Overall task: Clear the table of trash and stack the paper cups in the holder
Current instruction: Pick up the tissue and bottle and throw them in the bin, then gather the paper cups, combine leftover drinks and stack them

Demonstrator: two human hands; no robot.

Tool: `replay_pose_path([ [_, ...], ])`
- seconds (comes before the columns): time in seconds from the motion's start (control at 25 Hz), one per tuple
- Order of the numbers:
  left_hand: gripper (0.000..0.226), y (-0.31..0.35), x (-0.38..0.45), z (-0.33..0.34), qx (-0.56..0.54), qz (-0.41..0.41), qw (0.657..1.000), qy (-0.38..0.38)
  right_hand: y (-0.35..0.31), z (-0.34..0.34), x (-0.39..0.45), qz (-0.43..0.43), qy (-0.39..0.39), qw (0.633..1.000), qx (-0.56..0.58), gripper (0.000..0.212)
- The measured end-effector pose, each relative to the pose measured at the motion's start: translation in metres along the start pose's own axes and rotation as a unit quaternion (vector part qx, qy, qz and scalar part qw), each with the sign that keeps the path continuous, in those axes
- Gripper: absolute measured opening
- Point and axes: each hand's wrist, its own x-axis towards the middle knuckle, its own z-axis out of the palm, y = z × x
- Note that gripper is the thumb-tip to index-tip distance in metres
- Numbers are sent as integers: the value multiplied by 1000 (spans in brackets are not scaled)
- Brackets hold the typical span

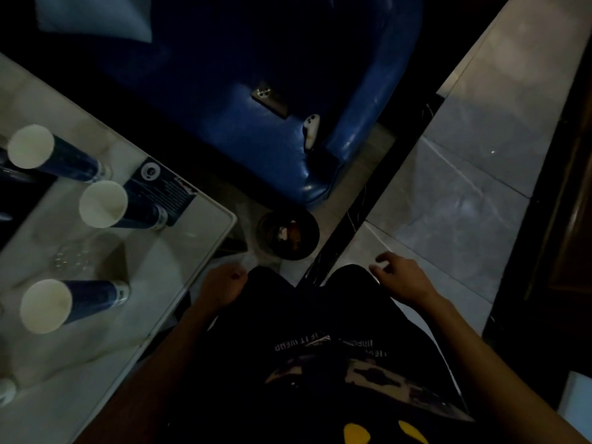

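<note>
Three cups [103,204] stood unstacked on the surface [179,251]; some trash possibly lay in the bin [288,233]. Both hands [224,283] hung loosely curled, apparently empty.

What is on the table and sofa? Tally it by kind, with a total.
Paper cups: 3
Dark printed packet on the table: 1
Phone on the sofa: 1
White controller on the sofa: 1
Total: 6

3 blue paper cups [104,205] stand upright, apart, on the table [179,251].
</note>
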Motion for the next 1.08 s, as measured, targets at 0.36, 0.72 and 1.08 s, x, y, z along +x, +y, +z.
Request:
replay_pose_path([
  [0.36, 18, -66, -99, 67, -326, -334, 884, -28, 51, 13, 1, -35, -97, 992, -77, 32],
  [0.72, 21, -91, -236, 152, -405, -375, 834, 13, 43, 37, 3, -121, -227, 934, -248, 46],
  [1.08, 22, -180, -320, 206, -448, -377, 810, 26, -27, 133, -54, -199, -220, 892, -340, 42],
])
